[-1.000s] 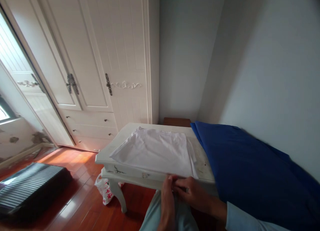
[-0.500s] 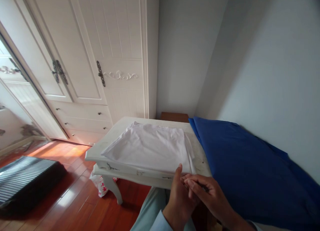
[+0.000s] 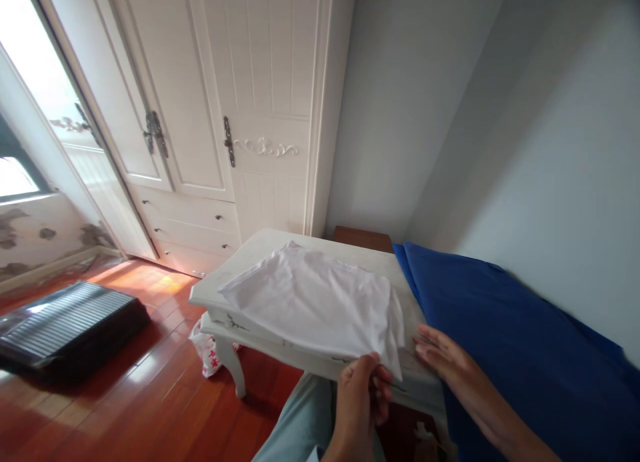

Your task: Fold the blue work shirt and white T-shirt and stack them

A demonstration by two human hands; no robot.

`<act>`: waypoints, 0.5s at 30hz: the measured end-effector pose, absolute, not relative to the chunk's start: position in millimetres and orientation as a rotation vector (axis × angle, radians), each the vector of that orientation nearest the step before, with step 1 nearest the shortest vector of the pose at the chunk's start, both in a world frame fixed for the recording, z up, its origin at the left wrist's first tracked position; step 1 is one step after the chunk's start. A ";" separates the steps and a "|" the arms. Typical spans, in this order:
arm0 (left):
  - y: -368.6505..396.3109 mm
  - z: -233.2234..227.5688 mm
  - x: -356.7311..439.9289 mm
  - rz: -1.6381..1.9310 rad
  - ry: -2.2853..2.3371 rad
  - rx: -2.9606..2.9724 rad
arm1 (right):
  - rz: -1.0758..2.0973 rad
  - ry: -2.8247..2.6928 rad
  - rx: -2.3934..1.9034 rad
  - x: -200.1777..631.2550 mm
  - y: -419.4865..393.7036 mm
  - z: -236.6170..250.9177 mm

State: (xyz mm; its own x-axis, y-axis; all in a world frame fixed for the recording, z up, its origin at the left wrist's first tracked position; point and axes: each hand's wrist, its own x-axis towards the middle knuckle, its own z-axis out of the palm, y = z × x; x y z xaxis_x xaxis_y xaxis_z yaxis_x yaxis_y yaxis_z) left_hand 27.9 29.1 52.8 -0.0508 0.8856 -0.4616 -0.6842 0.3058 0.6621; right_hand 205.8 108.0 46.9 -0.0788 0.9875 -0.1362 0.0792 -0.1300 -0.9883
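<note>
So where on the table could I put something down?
The table is bare along its left edge, beside the white cloth. A strip also shows between the white cloth and blue cloth, but the right hand is at its near end. It's crowded at the front, where the left hand pinches the white cloth.

From my remote seat, I see a white table (image 3: 220, 285) bearing a white cloth (image 3: 320, 302), spread beyond my left fingers (image 3: 367, 365); blue fabric (image 3: 500, 335) overlaps the tabletop beside my right fingers (image 3: 437, 355).
</note>
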 end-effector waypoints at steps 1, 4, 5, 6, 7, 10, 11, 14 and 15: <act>27.0 54.2 23.1 1.308 0.993 0.275 | 1.462 -1.161 -1.311 203.5 109.6 45.5; 21.5 57.1 8.9 1.425 1.039 0.349 | 1.761 -1.008 -1.241 191.7 105.5 46.6; 19.7 58.2 4.5 1.470 1.055 0.375 | 1.827 -0.996 -1.233 187.0 101.6 48.2; 17.7 59.6 0.4 1.508 1.066 0.396 | 1.902 -0.996 -1.232 182.3 96.9 50.2; 15.7 61.5 -3.2 1.533 1.065 0.406 | 1.983 -0.996 -1.230 177.6 91.9 52.4; 9.9 68.6 -9.9 1.550 0.948 0.408 | 2.208 -1.011 -1.152 163.3 80.2 58.8; 8.5 70.7 -10.7 1.544 0.891 0.403 | 2.234 -1.027 -1.093 158.4 79.3 60.7; 6.3 73.8 -10.6 1.524 0.783 0.369 | 2.104 -1.040 -1.011 145.0 92.1 66.1; 6.0 73.6 -10.7 1.522 0.771 0.349 | 2.037 -1.024 -1.038 141.3 102.2 67.5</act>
